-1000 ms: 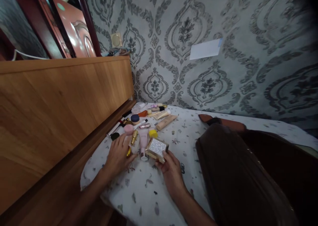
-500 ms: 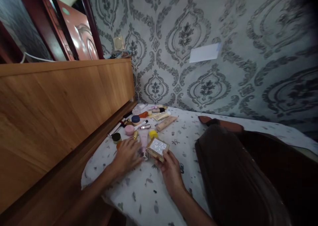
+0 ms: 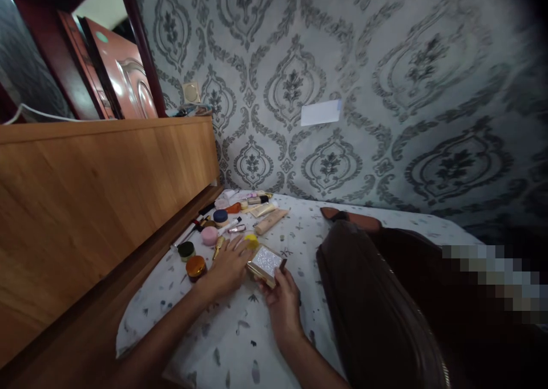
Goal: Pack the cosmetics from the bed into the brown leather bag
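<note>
- Gold case (image 3: 266,261): in the right hand (image 3: 283,304), fingers curled on its near edge.
- Left hand (image 3: 231,263): half-spread, just left of the case; can't tell its hold.
- Seemingly reaching beside the case; next calls for a steady right hand.

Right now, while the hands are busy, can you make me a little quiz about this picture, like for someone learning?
1. Which hand holds the glittery case?
2. True or false: the blue-lidded jar is nearer the patterned wall than the orange-lidded jar is.
3. Pick one. In the picture, the dark brown bag is:
a) left of the glittery case
b) right of the glittery case
c) underneath the glittery case

Key: 1. The right hand. 2. True. 3. b.
</note>
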The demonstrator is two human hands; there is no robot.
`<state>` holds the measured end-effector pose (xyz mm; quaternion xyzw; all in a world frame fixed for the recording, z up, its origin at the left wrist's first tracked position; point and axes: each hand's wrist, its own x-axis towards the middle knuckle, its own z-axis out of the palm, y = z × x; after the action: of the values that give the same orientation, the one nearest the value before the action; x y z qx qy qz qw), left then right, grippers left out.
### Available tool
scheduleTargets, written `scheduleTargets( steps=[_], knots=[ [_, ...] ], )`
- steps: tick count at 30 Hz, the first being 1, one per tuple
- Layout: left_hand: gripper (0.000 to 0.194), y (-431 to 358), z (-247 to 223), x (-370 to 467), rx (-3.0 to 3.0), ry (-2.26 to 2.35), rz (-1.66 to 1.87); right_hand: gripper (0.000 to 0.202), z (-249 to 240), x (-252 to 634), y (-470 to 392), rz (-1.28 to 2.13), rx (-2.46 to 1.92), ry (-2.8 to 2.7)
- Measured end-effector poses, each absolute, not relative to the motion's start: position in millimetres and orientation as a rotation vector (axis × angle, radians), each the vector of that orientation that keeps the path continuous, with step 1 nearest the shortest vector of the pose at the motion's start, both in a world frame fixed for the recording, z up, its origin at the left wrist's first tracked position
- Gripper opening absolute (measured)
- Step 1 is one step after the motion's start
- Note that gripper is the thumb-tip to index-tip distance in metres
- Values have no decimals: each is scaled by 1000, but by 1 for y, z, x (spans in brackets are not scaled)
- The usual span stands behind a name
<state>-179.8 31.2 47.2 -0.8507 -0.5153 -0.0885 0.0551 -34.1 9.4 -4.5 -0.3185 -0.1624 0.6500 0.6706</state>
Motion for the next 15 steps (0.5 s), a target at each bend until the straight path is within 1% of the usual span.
scheduleTargets(
  steps=[6, 9, 11, 12, 15],
  knots=[
    [62, 72, 48, -159, -2735, -1571, -115, 50, -12, -34, 15, 1433, -711, -329],
    [66, 76, 44, -159, -2703, -1636, -185, 47, -12, -35, 14, 1439, -707, -346],
    [59, 74, 40, -162, -2660, -1677, -402, 47, -10, -36, 13, 1440, -693, -364],
    [54, 73, 37, -164, -2635, -1682, -567, 48, -8, -36, 12, 1440, -686, -377],
    [33, 72, 32, -170, -2558, -1683, -1207, 52, -4, -35, 9, 1446, -694, -430]
  ],
)
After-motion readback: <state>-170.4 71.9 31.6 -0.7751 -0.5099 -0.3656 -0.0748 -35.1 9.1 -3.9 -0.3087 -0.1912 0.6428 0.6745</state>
